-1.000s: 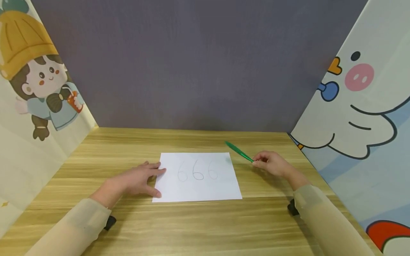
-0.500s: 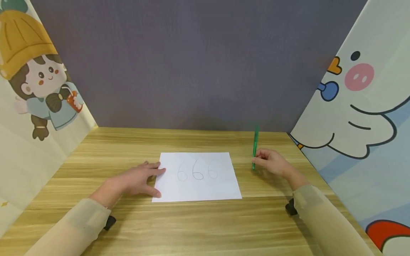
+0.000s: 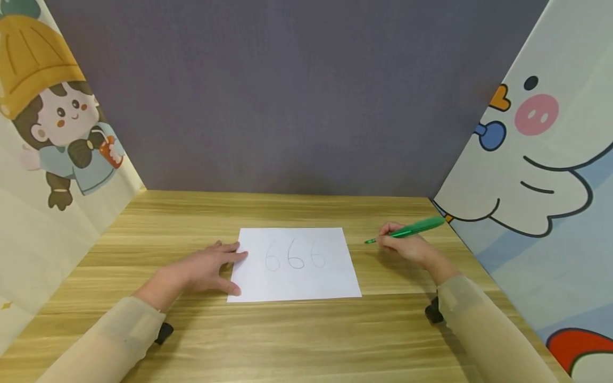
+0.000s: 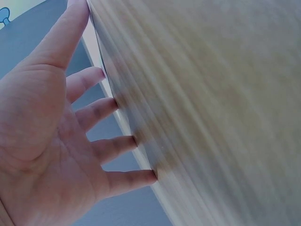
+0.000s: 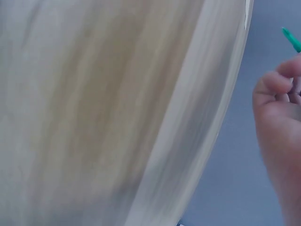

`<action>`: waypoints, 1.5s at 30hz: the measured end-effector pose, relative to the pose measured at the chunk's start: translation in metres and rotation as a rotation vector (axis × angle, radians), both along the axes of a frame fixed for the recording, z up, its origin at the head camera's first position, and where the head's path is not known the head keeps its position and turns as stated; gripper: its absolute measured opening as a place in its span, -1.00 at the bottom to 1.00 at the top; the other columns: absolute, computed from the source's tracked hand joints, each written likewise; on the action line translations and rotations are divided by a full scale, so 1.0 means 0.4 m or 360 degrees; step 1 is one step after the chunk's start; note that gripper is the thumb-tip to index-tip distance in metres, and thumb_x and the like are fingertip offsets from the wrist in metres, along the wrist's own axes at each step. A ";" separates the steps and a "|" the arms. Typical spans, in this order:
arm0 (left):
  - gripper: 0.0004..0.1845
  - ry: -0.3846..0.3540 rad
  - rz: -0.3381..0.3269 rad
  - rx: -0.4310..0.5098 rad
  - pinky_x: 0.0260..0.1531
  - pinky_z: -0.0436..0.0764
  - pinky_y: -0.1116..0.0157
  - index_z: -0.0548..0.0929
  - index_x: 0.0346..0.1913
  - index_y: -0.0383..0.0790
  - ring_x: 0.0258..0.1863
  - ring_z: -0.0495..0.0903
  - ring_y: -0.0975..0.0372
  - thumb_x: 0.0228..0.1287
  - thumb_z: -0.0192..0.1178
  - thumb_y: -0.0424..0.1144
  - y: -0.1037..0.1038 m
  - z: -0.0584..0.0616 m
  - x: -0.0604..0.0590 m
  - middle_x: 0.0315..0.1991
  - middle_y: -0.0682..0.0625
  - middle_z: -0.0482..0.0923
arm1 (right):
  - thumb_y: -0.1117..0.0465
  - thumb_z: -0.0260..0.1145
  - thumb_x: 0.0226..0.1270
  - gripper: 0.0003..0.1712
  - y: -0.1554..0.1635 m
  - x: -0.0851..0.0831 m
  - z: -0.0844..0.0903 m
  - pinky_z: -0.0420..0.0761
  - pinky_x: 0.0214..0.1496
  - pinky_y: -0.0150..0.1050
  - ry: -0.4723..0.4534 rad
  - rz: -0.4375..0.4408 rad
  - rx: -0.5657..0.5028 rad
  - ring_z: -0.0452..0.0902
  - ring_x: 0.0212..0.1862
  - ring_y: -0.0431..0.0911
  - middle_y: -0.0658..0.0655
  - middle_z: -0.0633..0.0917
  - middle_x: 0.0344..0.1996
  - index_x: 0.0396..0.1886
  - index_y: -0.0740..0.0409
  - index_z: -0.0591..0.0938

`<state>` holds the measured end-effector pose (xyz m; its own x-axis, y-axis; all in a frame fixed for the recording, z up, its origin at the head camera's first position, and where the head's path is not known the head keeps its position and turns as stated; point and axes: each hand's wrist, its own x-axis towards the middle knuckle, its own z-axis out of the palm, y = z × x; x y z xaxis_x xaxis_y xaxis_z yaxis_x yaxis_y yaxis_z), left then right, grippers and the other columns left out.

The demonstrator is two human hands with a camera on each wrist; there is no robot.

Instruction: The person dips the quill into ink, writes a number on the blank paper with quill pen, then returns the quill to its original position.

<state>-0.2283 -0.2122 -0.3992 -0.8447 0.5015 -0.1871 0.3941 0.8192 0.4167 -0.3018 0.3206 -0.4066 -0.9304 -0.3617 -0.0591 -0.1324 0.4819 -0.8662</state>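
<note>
Green plastic shows between the curled fingers (image 3: 389, 238) of the right hand (image 3: 407, 246): they pinch a green pen (image 3: 408, 230) near its writing end. The pen lies nearly level, its tip pointing left toward the sheet and hanging just off the sheet's right edge, its capped end reaching out to the right toward the cartoon panel. In the right wrist view only the tip of the pen (image 5: 291, 38) and the bent fingers show, the rest cut off by the frame edge. The right forearm, in a pale sheer sleeve (image 3: 483, 324), runs back toward the near right corner of the table.

The left hand (image 3: 203, 268) lies palm down with its fingers (image 3: 234, 250) straight and spread, holding nothing; the fingertips and thumb press on the left edge of the sheet of white paper (image 3: 306, 282). The left wrist view shows the same open, splayed hand (image 4: 51, 141) against the tabletop. The paper lies flat at the middle of the wooden table (image 3: 297, 340), with "666" (image 3: 295, 256) written faintly across it.

Behind stands a grey-purple back wall (image 3: 297, 96), flanked by a cartoon girl panel (image 3: 52, 122) on the left and a cartoon animal panel (image 3: 541, 159) on the right.
</note>
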 end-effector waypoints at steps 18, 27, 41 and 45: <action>0.08 -0.0007 -0.0011 0.0002 0.57 0.19 -0.50 0.43 0.67 -0.12 0.68 0.01 -0.54 0.21 0.56 0.32 -0.003 -0.003 -0.007 0.75 -0.33 0.15 | 0.10 -0.01 0.86 -0.35 -0.028 0.006 -0.010 0.79 0.15 -0.25 -0.0277 0.0137 -0.0317 0.78 0.11 -0.14 0.38 0.68 0.29 0.59 0.55 0.30; 0.09 -0.0012 -0.0011 -0.0020 0.57 0.18 -0.50 0.42 0.68 -0.12 0.66 0.02 -0.56 0.21 0.54 0.37 0.001 -0.004 -0.009 0.75 -0.34 0.14 | 0.15 0.22 0.77 -0.43 -0.066 -0.001 -0.020 0.80 -0.08 -0.33 -0.0305 -0.0059 -0.0398 0.80 -0.08 -0.19 0.23 0.80 0.01 0.46 0.54 0.44; 0.09 -0.0003 -0.0015 -0.0007 0.56 0.24 -0.48 0.43 0.67 -0.14 0.65 0.02 -0.58 0.19 0.59 0.31 0.005 -0.002 -0.009 0.73 -0.37 0.15 | 0.17 0.22 0.76 -0.47 -0.156 -0.013 -0.023 0.86 0.04 -0.24 -0.0385 -0.0166 -0.0535 0.82 -0.07 -0.10 0.19 0.80 -0.08 0.42 0.54 0.47; 0.08 0.0002 -0.0016 -0.0010 0.56 0.23 -0.49 0.44 0.66 -0.13 0.65 0.02 -0.58 0.19 0.59 0.31 0.006 -0.002 -0.008 0.74 -0.36 0.16 | 0.22 0.25 0.74 -0.50 -0.178 -0.023 -0.027 0.87 0.10 -0.15 -0.0416 -0.0211 -0.0556 0.83 -0.07 -0.08 0.24 0.80 -0.05 0.42 0.51 0.49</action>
<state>-0.2315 -0.2099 -0.4001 -0.8399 0.5088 -0.1890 0.4029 0.8178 0.4111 -0.3112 0.2492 -0.4174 -0.9400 -0.2808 -0.1937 0.1555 0.1526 -0.9760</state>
